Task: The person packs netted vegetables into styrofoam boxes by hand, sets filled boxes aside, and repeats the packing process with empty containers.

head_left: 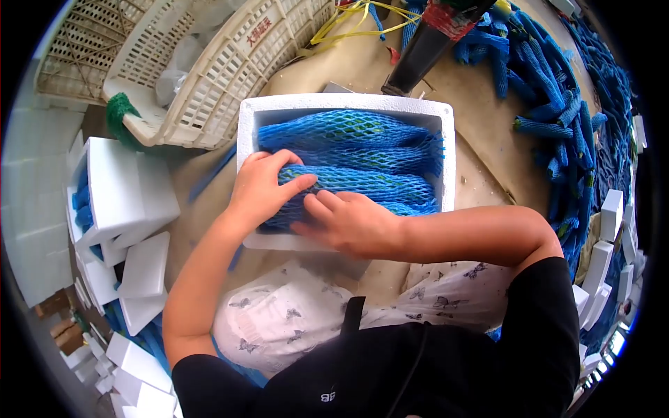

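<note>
A white foam box (449,160) lies in front of me, holding several long rows in blue mesh netting, with green showing through the holes. My left hand (268,184) bends over the left end of a blue netted row (380,187), thumb and forefinger closed around its end. Close beside it, my right hand (352,223) has its fingers curled in at the same end of the netting; its fingertips are partly blurred. Behind this row lies another blue netted row (348,129), apart from both hands. What is inside the nets is mostly hidden.
A cream plastic crate (237,66) stands at the upper left. Piled at the upper right are blue netted pieces (550,83). A dark post-like object (425,52) rises behind the box. White foam boxes (125,188) are stacked on the left. Yellow straps (348,17) lie at the top.
</note>
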The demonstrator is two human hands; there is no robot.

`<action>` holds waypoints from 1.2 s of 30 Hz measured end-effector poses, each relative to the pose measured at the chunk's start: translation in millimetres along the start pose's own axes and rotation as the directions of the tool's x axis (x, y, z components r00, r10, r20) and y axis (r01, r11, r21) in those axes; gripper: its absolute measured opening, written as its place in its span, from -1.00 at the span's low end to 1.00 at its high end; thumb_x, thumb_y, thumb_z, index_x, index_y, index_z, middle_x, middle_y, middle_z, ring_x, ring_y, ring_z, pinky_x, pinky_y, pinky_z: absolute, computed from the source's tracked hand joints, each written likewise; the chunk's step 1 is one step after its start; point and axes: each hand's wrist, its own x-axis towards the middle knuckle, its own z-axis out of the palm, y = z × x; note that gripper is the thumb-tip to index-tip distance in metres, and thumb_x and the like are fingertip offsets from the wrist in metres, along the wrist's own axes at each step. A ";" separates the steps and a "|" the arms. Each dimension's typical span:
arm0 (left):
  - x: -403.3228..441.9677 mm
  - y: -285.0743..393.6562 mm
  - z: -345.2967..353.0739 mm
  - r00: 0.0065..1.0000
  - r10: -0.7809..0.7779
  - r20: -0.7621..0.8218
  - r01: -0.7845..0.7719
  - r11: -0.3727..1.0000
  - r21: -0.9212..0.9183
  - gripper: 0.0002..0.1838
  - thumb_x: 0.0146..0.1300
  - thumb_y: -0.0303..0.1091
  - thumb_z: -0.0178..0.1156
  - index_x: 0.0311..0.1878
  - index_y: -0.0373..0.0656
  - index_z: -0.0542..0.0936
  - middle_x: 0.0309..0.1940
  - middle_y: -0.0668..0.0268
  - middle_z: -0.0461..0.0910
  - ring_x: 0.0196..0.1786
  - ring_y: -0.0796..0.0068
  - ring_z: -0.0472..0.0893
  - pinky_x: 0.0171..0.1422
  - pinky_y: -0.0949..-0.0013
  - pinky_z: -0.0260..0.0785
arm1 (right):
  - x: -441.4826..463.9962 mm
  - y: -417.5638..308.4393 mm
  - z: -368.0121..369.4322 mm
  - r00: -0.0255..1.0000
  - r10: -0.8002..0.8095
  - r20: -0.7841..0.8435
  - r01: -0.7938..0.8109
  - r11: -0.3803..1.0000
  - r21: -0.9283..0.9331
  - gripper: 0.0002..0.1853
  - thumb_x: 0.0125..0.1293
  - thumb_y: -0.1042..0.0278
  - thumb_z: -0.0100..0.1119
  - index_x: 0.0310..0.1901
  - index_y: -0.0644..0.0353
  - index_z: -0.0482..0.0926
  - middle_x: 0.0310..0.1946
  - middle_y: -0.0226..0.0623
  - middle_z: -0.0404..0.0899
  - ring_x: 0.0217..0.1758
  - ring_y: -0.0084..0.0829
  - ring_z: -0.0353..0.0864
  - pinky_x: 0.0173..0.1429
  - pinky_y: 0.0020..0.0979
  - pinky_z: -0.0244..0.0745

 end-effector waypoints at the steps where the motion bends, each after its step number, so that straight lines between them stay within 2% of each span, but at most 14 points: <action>1: -1.2 -0.6 2.1 0.996 0.081 -0.034 -0.080 0.997 0.017 -0.58 0.09 0.03 0.36 -0.15 -0.09 0.63 -0.27 0.18 0.60 -0.11 0.03 0.53 0.14 0.14 0.33 | 2.1 1.7 0.5 0.999 -0.019 0.031 0.018 1.000 0.026 -0.46 0.19 0.29 0.05 0.24 0.19 0.46 -0.16 -0.21 0.40 -0.04 -0.31 0.43 -0.11 -0.41 0.46; 4: -12.0 -15.8 14.2 0.927 0.356 -0.117 -0.328 0.921 0.208 -0.58 0.13 -0.01 0.31 -0.07 -0.09 0.58 -0.21 0.21 0.58 -0.01 0.06 0.51 0.24 0.12 0.25 | -3.4 10.6 10.0 0.995 -0.078 -0.063 0.087 0.983 0.160 -0.46 0.21 0.30 0.04 0.26 0.17 0.43 -0.18 -0.23 0.39 -0.10 -0.33 0.44 -0.09 -0.39 0.46; 6: -23.0 -6.1 18.5 0.919 0.339 -0.201 -0.287 0.925 0.248 -0.45 0.21 -0.05 0.23 0.24 -0.01 0.42 0.20 0.26 0.36 0.26 0.21 0.36 0.42 0.04 0.08 | -21.2 14.8 7.0 0.969 -0.075 -0.236 0.115 0.980 0.164 -0.50 0.22 0.30 0.07 0.23 0.18 0.43 -0.04 -0.21 0.46 -0.05 -0.32 0.51 0.07 -0.38 0.47; 8: -20.2 -2.6 21.0 0.883 0.457 -0.108 -0.347 0.789 0.507 -0.32 0.23 -0.06 0.20 0.41 0.04 0.28 0.30 0.31 0.28 0.34 0.26 0.31 0.52 -0.06 -0.06 | -36.4 33.7 -10.6 0.952 -0.148 -0.267 0.159 0.987 0.022 -0.48 0.19 0.30 0.13 0.22 0.16 0.42 0.03 -0.21 0.47 0.04 -0.33 0.53 0.11 -0.38 0.48; 9: -20.9 -5.8 22.1 0.906 0.414 -0.089 -0.315 0.800 0.510 -0.32 0.27 -0.11 0.16 0.44 0.00 0.26 0.34 0.28 0.28 0.40 0.22 0.27 0.58 -0.09 -0.25 | -42.4 43.9 -23.7 0.958 -0.054 -0.282 0.045 0.998 -0.037 -0.46 0.17 0.30 0.17 0.23 0.15 0.40 0.03 -0.21 0.47 0.05 -0.33 0.53 0.11 -0.35 0.48; 13: -22.4 -0.1 23.2 0.908 0.383 -0.172 -0.310 0.887 0.342 -0.53 0.34 -0.12 0.11 0.24 -0.12 0.41 0.16 0.13 0.37 0.21 0.10 0.41 0.32 0.10 0.23 | -24.6 80.3 -31.3 0.858 0.478 -0.187 -0.492 0.870 -0.036 -0.37 0.09 0.20 0.37 0.17 0.25 0.38 0.00 -0.18 0.47 0.04 -0.23 0.52 0.13 -0.27 0.43; 18: -11.9 7.1 16.9 0.939 0.217 -0.268 -0.140 0.950 0.279 -0.61 0.39 -0.12 0.06 0.04 -0.26 0.49 -0.02 0.03 0.46 0.00 -0.06 0.49 0.09 0.10 0.36 | -2.4 72.5 -16.1 0.869 0.427 -0.252 -0.469 0.871 -0.143 -0.27 -0.03 0.09 0.45 0.13 0.30 0.39 -0.05 -0.15 0.42 0.05 -0.23 0.43 0.14 -0.34 0.38; 20: -7.6 13.7 14.0 0.996 0.061 -0.062 -0.034 0.928 0.372 -0.60 0.37 -0.12 0.07 0.06 -0.27 0.49 -0.08 0.00 0.51 -0.01 -0.11 0.50 0.08 0.09 0.38 | -9.6 71.7 -12.4 0.845 0.453 -0.283 -0.502 0.855 -0.131 -0.29 -0.03 0.12 0.45 0.12 0.30 0.39 -0.06 -0.17 0.41 0.06 -0.25 0.41 0.15 -0.34 0.37; 24: 10.9 10.4 11.8 1.000 -0.010 0.019 0.001 0.899 0.438 -0.48 0.22 -0.06 0.21 0.03 -0.35 0.52 -0.09 -0.04 0.59 -0.01 -0.08 0.54 0.16 0.06 0.38 | -8.2 69.3 -13.0 0.845 0.395 -0.362 -0.472 0.868 -0.156 -0.30 -0.04 0.26 0.43 0.17 0.21 0.36 -0.05 -0.14 0.43 0.06 -0.20 0.42 0.18 -0.30 0.37; 25: 12.5 10.9 12.8 0.998 0.030 -0.049 -0.011 0.935 0.355 -0.41 0.15 -0.02 0.26 0.08 -0.33 0.51 0.04 -0.08 0.55 0.04 -0.11 0.53 0.24 0.06 0.34 | -8.1 72.0 -11.3 0.851 0.458 -0.256 -0.483 0.875 -0.039 -0.28 -0.06 0.32 0.43 0.20 0.15 0.35 -0.04 -0.10 0.45 0.10 -0.14 0.43 0.22 -0.24 0.36; 28: 17.6 5.8 10.6 0.992 0.113 -0.050 -0.096 0.960 0.262 -0.35 0.10 0.02 0.30 0.12 -0.30 0.50 0.11 -0.09 0.49 0.07 -0.13 0.52 0.28 0.08 0.31 | -9.7 77.7 -15.8 0.819 0.482 -0.312 -0.448 0.876 0.179 -0.28 -0.09 0.33 0.44 0.19 0.15 0.37 -0.04 -0.08 0.47 0.11 -0.08 0.45 0.24 -0.19 0.36; 32: 35.2 26.1 -13.2 0.960 -0.163 0.228 0.136 0.982 0.131 -0.37 0.00 -0.02 0.48 -0.08 -0.19 0.34 -0.17 0.08 0.53 -0.11 0.14 0.55 0.02 0.24 0.38 | -31.3 109.7 -59.5 0.619 0.620 -0.482 -0.258 0.741 0.620 -0.34 0.08 0.28 0.40 0.22 0.20 0.36 0.00 -0.08 0.48 0.02 -0.10 0.54 0.15 -0.23 0.47; 34: 39.3 19.9 -8.6 0.985 -0.104 0.135 0.089 0.989 0.114 -0.37 -0.02 0.00 0.50 -0.08 -0.15 0.36 -0.21 0.15 0.54 -0.13 0.24 0.55 0.00 0.28 0.39 | -50.4 105.3 -103.3 0.561 0.668 -0.489 -0.135 0.656 0.742 -0.29 0.12 0.31 0.35 0.30 0.18 0.28 0.07 -0.11 0.46 0.07 -0.28 0.54 0.12 -0.36 0.52; 36: 47.9 7.5 -1.4 0.978 0.046 -0.202 -0.057 0.997 -0.050 -0.46 0.04 -0.04 0.47 -0.10 -0.10 0.38 -0.23 0.23 0.57 -0.13 0.37 0.56 -0.03 0.31 0.40 | -70.0 104.0 -108.6 0.584 0.582 -0.565 -0.006 0.700 0.715 -0.26 0.13 0.31 0.33 0.33 0.18 0.23 0.06 -0.09 0.45 0.09 -0.33 0.53 0.11 -0.38 0.52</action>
